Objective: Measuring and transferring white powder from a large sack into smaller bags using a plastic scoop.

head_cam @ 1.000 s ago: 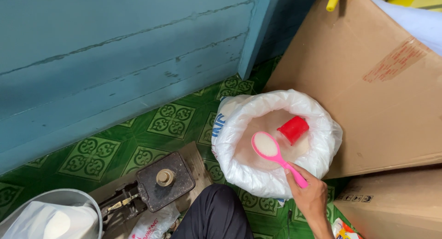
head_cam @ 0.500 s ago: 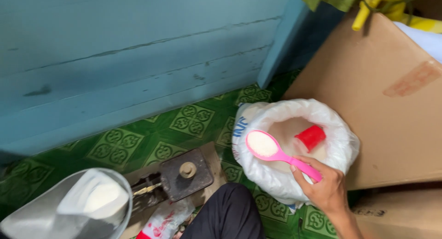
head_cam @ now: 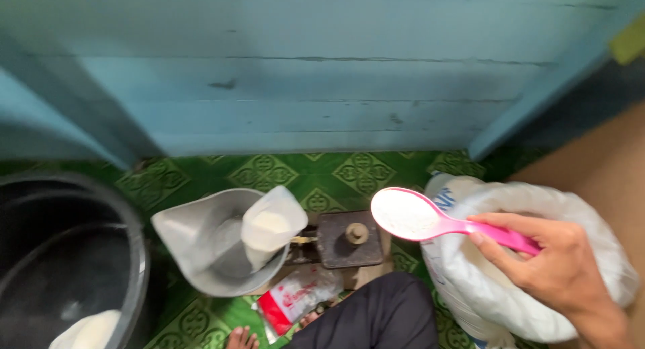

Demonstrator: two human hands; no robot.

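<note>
Now the right hand (head_cam: pixel 551 265) pinches the handle of a pink spoon (head_cam: pixel 437 223) between thumb and fingers, holding it level above the floor. Its bowl, heaped with white powder, hangs in the gap between the white sack (head_cam: pixel 470 282) and the small dark scale block (head_cam: pixel 349 239), clear of both. The handle runs back over the sack's rolled rim, and the hand itself sits over the sack's mouth, hiding most of the opening.

Left of the spoon, past the scale block, a grey metal scale pan (head_cam: pixel 188 235) holds an open clear bag (head_cam: pixel 269 225) partly filled with the same white powder; the bag's mouth leans toward the spoon side. Open air lies between the spoon bowl and the bag, with only the scale block and its knob below. A small red and clear packet (head_cam: pixel 292 302) lies on the green patterned floor (head_cam: pixel 269 171) just in front of the pan, near the person's dark-trousered knee (head_cam: pixel 376 315). A large black bucket (head_cam: pixel 74 268) crowds the far left edge, touching or nearly touching the pan. The blue plank wall (head_cam: pixel 302 73) closes off the back. The left hand is out of view.
</note>
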